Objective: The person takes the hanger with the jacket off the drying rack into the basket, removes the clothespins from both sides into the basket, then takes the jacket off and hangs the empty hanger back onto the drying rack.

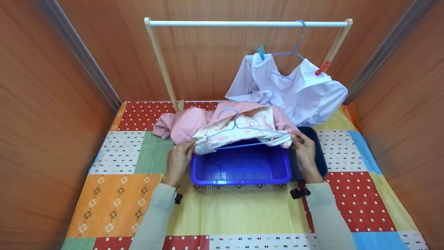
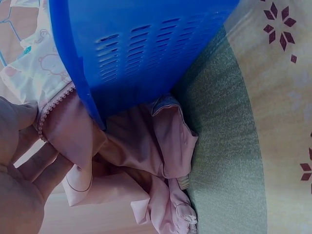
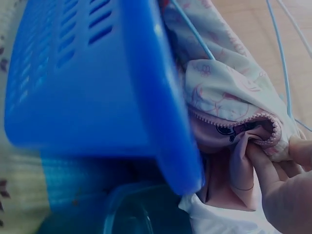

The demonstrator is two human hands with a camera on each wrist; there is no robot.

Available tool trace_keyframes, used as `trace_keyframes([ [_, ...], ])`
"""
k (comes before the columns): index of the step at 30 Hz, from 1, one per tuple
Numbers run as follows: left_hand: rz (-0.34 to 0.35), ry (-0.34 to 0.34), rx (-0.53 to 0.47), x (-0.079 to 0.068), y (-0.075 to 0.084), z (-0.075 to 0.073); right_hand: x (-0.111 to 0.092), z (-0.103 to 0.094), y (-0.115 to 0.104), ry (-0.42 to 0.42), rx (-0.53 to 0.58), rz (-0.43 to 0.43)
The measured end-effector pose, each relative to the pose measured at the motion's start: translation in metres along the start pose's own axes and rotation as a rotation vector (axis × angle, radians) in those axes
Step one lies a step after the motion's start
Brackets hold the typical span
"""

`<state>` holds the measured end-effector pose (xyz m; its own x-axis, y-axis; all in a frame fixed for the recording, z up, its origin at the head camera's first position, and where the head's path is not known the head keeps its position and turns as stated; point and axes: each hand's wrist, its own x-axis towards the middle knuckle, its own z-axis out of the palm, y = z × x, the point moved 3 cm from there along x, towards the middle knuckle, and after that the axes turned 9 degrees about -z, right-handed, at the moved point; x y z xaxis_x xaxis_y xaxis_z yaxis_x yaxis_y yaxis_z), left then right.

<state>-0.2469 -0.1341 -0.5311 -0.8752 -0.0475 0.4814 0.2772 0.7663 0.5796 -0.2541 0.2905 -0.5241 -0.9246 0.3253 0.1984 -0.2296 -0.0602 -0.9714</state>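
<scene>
A pink zip-up jacket (image 1: 190,121) lies partly over the back of the blue basket (image 1: 241,182), its white printed lining (image 1: 222,139) turned up. A light-blue clothes hanger (image 1: 242,145) lies against that lining, hook toward the back. My left hand (image 1: 178,159) pinches the jacket's left edge beside the basket rim. In the left wrist view its fingers (image 2: 48,170) are at the pink zipper edge (image 2: 48,109). At the opposite edge, my right hand (image 1: 304,147) pinches the jacket near the hanger's end. The zipper teeth (image 3: 270,124) curve close to its fingertips in the right wrist view.
Behind stands a rack with a white rail (image 1: 222,23). A white shirt (image 1: 277,90) hangs there on a purple-blue hanger, held by a teal clothespin (image 1: 261,52) and a red clothespin (image 1: 322,68). A dark bin (image 1: 322,159) stands right of the basket. Wooden panels (image 1: 45,121) enclose the patchwork-covered table.
</scene>
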Motion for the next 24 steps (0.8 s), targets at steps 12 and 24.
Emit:
trace_keyframes([
  [12, -0.019, -0.014, -0.03, 0.0, -0.001, 0.0, 0.001, 0.001, 0.004, 0.016, 0.561, 0.197],
  [24, -0.023, 0.01, -0.071, 0.001, -0.006, 0.001, -0.001, 0.009, 0.009, 0.001, 0.996, 0.347],
])
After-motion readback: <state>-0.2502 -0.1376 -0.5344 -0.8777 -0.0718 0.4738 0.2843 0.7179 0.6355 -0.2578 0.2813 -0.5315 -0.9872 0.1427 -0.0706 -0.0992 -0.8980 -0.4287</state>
